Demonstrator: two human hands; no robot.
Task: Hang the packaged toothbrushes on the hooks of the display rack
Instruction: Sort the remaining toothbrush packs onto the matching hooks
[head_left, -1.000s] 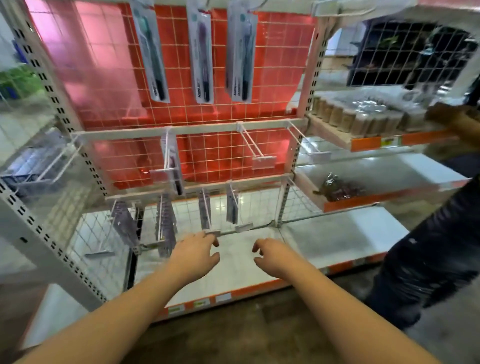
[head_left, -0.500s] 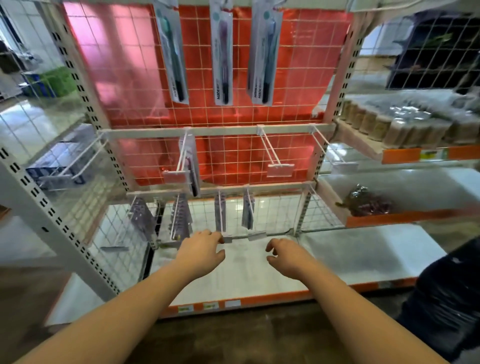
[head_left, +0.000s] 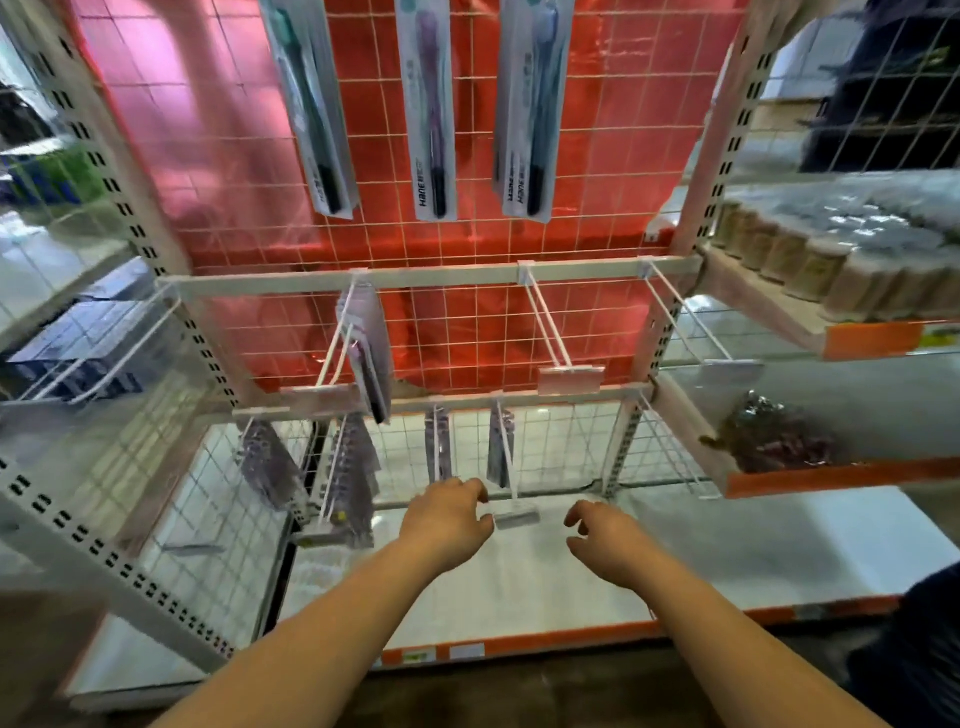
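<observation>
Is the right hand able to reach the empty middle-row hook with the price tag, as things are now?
Probably yes. The right hand holds nothing, and the empty hook juts out above it with nothing between them.

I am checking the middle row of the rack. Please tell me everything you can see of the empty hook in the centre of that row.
The empty hook is a thin white double wire, metal by the look. It is clipped to the white crossbar in front of the red wire grid and slopes forward and down toward the camera. A small blank label holder closes its front end. Nothing hangs on it and no hand touches it.
</observation>
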